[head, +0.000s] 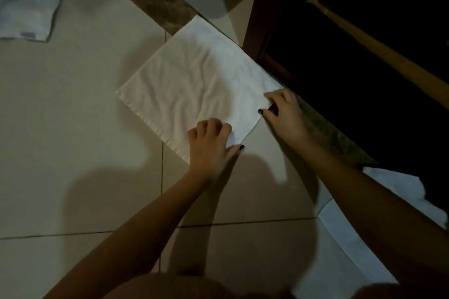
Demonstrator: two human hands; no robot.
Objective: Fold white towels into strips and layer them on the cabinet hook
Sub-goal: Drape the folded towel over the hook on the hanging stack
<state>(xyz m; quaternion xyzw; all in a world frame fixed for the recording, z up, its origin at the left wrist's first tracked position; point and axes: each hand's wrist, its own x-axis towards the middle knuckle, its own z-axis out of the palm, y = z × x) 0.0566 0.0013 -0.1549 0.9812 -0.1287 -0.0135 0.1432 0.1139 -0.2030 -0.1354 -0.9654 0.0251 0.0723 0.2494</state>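
Towel on the floor here: one white towel [194, 85] lies flat and a little wrinkled on the pale floor tiles [73, 116]. It's turned cornerwise and spreads away from both sets of fingers.

The left hand [209, 145] sits on the towel's near edge. Its fingers are curled down onto the cloth and the thumb pokes out past the hem just below them, so it's pinching the fabric there. The right hand [284, 114] has the same edge further along, thumb and forefinger closed on the hem, dark polish on the nails. The stretch of edge between the two hands runs pretty much straight.

Just past the right fingers is a dark wooden cabinet [264, 19], and the towel's far side runs up almost against its base. Deeper in the dark there's a light wooden handle [379, 43] lying at a slant.

Way off beyond the left fingers sits a second towel [26, 0], rumpled. More white cloth [347, 245] lies under the right forearm, back toward the body.
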